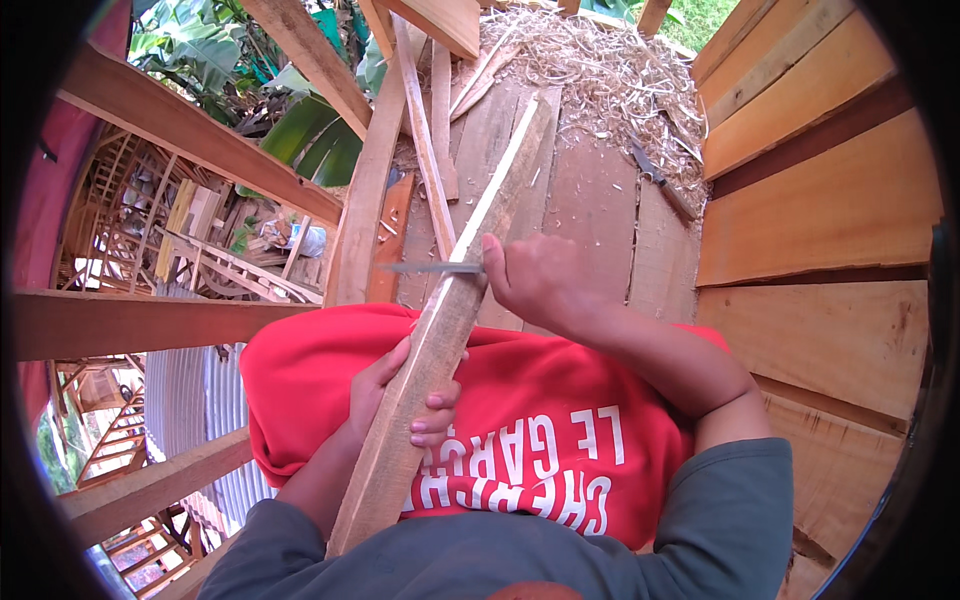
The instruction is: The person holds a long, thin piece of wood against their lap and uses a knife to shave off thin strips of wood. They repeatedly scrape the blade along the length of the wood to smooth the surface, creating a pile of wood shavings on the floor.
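A long, squared length of wood [447, 325] slants from my body up and away across my lap, with a pale, freshly cut strip along its upper edge. My left hand [374, 390] is wrapped round its lower part, fingertips curling over the right side. My right hand [530, 277] is closed on a knife whose handle is mostly hidden in the fist. The knife's blade [430, 267] lies crosswise over the wood, its tip pointing left. Under the wood, a red cloth [560, 400] with white lettering covers my lap.
Curly wood shavings [630, 70] are heaped on the plank floor [590, 220] ahead. Another knife [650, 172] rests near them at the right. A plank wall [810, 240] rises on the right; wooden rails [170, 325] run along the left. Loose wood strips [425, 150] lean ahead.
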